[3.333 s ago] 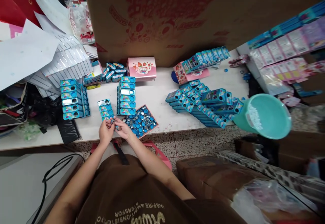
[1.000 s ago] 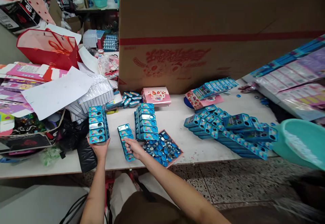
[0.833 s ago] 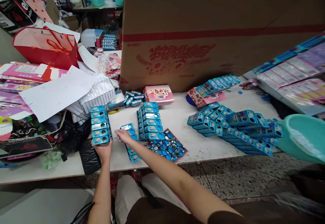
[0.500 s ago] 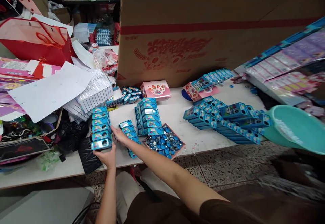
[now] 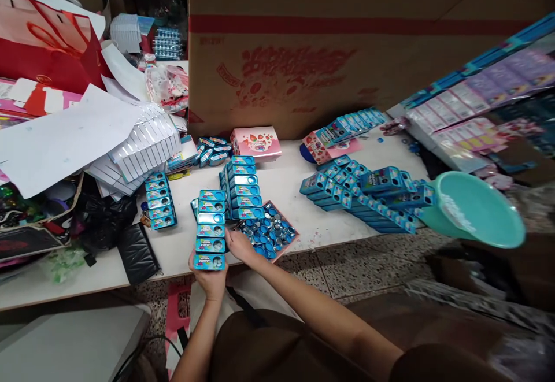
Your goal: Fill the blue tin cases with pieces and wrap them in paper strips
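Observation:
A row of several small blue boxes [image 5: 211, 230], each with a round hole in its face, is held between my two hands near the table's front edge. My left hand [image 5: 208, 281] is closed round its near end. On the right side of the row, my right hand [image 5: 240, 246] presses with fingers partly hidden behind the boxes. Left of them stands another row of blue boxes [image 5: 159, 203]. Just beyond my right hand is a taller stack of blue boxes [image 5: 246, 188]. A shallow pink tray [image 5: 289, 242] of round blue and silver tins lies beside that hand.
A large cardboard box [image 5: 303, 81] walls off the back. Many blue boxes [image 5: 359, 197] are piled to the right, beside a turquoise basin [image 5: 481, 208] overhanging the edge. A pink strawberry box [image 5: 256, 143] sits behind. White sheets [image 5: 65, 139] and a black pouch [image 5: 137, 253] are at left.
My hands have left the leftmost row, which now stands by itself. They have moved right and taken hold of the middle row of blue boxes. The view has shifted slightly.

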Demonstrator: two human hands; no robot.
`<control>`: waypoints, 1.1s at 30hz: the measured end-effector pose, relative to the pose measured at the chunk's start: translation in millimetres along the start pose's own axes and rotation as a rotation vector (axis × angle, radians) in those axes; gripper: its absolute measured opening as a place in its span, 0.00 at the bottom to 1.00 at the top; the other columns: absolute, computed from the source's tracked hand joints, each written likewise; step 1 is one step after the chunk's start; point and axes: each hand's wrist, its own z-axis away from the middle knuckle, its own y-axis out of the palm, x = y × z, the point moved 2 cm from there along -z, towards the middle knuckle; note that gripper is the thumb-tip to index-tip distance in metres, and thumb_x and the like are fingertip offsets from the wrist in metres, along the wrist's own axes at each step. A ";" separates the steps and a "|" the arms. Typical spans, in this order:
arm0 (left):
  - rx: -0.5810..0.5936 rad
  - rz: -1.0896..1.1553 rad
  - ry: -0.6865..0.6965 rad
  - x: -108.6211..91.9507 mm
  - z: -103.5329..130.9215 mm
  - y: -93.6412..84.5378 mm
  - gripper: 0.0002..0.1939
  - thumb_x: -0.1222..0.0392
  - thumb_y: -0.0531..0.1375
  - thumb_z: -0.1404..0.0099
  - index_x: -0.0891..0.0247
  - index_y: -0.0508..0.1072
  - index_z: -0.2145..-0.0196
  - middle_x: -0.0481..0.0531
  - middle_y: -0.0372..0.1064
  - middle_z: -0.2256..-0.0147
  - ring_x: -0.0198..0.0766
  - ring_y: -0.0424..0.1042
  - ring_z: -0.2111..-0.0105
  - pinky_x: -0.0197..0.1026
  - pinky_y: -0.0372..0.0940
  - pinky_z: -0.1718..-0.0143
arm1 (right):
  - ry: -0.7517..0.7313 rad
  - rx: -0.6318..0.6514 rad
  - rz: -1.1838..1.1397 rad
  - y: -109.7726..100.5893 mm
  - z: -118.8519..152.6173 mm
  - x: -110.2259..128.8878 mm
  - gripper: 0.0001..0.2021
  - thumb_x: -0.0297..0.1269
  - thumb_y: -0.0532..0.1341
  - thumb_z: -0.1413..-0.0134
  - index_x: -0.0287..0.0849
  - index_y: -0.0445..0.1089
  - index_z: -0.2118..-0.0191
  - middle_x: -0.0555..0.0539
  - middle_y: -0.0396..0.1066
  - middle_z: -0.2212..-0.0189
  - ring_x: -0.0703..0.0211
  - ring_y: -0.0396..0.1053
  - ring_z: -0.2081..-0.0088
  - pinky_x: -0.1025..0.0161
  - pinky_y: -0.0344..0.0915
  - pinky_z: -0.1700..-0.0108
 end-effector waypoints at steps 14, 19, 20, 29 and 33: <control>0.115 -0.099 0.049 -49.2 14.2 -43.1 0.46 0.49 0.66 0.51 0.66 0.47 0.41 0.66 0.51 0.45 0.53 0.53 0.42 0.58 0.50 0.42 | 0.559 0.319 -1.534 -49.2 44.0 -41.9 0.04 0.27 0.53 0.57 0.40 0.64 0.75 0.48 0.67 0.75 0.66 0.64 0.75 0.69 0.60 0.73; 0.248 -0.115 0.225 -94.5 -3.8 -74.0 0.20 0.56 0.61 0.42 0.62 0.63 0.53 0.57 0.65 0.58 0.46 0.64 0.54 0.52 0.58 0.49 | 0.407 0.382 -1.594 -62.3 64.2 -25.0 0.06 0.30 0.61 0.55 0.38 0.68 0.67 0.50 0.66 0.73 0.69 0.63 0.74 0.72 0.57 0.76; 0.320 -0.085 0.241 -105.5 -6.8 -73.4 0.16 0.57 0.60 0.41 0.62 0.65 0.55 0.56 0.66 0.61 0.44 0.65 0.56 0.50 0.60 0.52 | 0.362 0.393 -1.580 -62.2 67.7 -19.4 0.08 0.33 0.63 0.55 0.38 0.68 0.66 0.50 0.66 0.74 0.69 0.63 0.76 0.72 0.55 0.78; 0.669 -0.053 0.465 -150.8 -27.6 -48.9 0.11 0.60 0.56 0.37 0.59 0.71 0.56 0.55 0.68 0.59 0.42 0.66 0.57 0.45 0.62 0.55 | 0.264 0.235 -1.255 -62.3 76.0 16.3 0.22 0.58 0.58 0.54 0.41 0.60 0.77 0.57 0.55 0.86 0.73 0.48 0.87 0.71 0.40 0.85; 0.722 -0.117 0.533 -144.8 -39.0 -47.4 0.10 0.59 0.54 0.36 0.58 0.73 0.59 0.55 0.69 0.59 0.42 0.66 0.57 0.46 0.63 0.55 | 0.281 0.402 -1.306 -64.3 76.4 16.8 0.14 0.49 0.56 0.51 0.42 0.60 0.75 0.57 0.55 0.86 0.70 0.51 0.86 0.70 0.43 0.83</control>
